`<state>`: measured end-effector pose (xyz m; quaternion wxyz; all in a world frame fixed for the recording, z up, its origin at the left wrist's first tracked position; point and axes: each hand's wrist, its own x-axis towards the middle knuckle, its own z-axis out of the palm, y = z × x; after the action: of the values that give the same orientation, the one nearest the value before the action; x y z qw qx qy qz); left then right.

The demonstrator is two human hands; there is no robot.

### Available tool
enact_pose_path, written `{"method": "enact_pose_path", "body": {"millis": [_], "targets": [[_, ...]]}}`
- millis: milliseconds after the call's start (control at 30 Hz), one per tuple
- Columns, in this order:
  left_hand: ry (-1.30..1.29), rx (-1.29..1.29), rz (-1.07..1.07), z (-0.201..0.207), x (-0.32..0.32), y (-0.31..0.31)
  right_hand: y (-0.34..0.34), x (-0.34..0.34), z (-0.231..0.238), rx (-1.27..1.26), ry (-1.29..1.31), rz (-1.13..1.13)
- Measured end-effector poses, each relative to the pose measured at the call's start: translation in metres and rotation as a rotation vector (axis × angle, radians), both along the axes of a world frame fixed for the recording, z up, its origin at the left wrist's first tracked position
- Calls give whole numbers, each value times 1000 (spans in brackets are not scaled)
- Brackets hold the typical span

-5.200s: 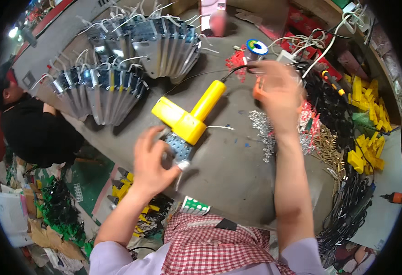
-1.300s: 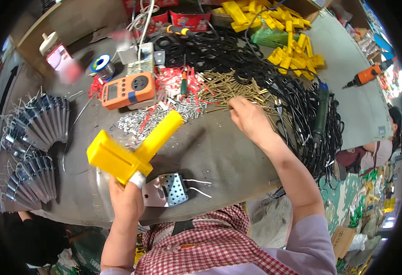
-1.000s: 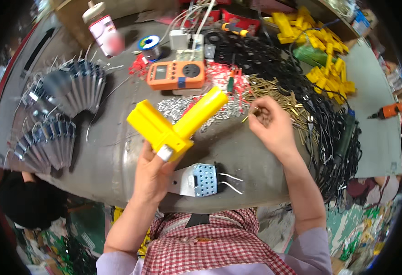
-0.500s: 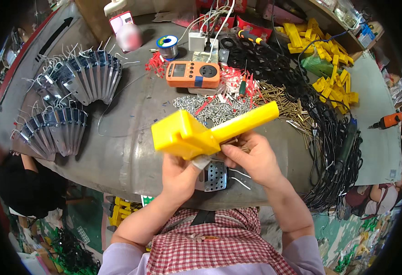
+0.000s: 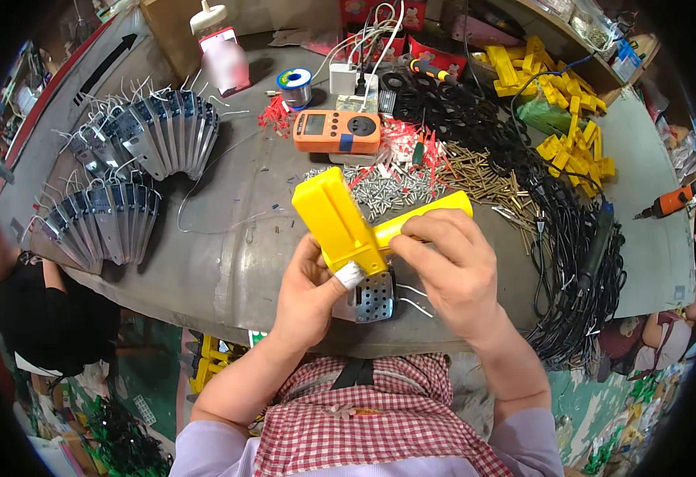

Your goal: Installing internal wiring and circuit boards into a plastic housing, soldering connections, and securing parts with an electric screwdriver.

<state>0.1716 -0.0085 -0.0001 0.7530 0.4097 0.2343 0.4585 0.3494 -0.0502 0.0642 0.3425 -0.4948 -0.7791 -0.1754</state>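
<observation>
My left hand (image 5: 304, 300), its thumb tip wrapped in white, grips a yellow plastic housing (image 5: 330, 213) by its lower end. A round yellow handle (image 5: 449, 208) sticks out from the housing to the right. My right hand (image 5: 461, 274) is closed in a pinch where handle and housing meet; whatever its fingertips hold is hidden. Beneath the housing, a perforated metal plate (image 5: 375, 299) with white wires lies on the table, partly covered by my hands and the housing.
Silver screws (image 5: 400, 193) and brass pins (image 5: 483, 179) lie beyond my hands, near an orange meter (image 5: 337, 131) and a solder spool (image 5: 295, 87). Wired metal plates (image 5: 117, 222) stand fanned at left. Black cables (image 5: 582, 278) and yellow housings (image 5: 582, 151) fill the right. A person (image 5: 50, 318) sits at left.
The housing has tipped more upright, its box end swinging up and right. My right hand has shifted right and turned, its fingers now over the handle's base.
</observation>
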Motion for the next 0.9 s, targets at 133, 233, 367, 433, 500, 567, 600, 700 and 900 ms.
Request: {"method": "enact_pose_path", "body": {"millis": [133,233,367,433,500,567,600,700,900], "targets": [[2,-32,-99,7,2,4,15,0,-3,17,83,41],[33,-87,-223,6,-7,12,8,8,-7,-124,67,113],[91,16,-75,10,8,7,11,-2,-27,-192,28,29],[50,34,-95,9,14,1,5,-10,-22,-233,113,94],[10,52,-117,8,19,0,2,-21,-22,-260,233,183],[16,-47,-134,6,24,1,1,-15,-10,-288,333,234],[19,-102,-139,5,25,1,-1,-11,-1,-320,432,293],[-88,-188,-188,18,19,10,-11,8,11,-381,-232,-140],[70,-129,-215,14,25,0,-28,30,15,-487,-206,-104]]}}
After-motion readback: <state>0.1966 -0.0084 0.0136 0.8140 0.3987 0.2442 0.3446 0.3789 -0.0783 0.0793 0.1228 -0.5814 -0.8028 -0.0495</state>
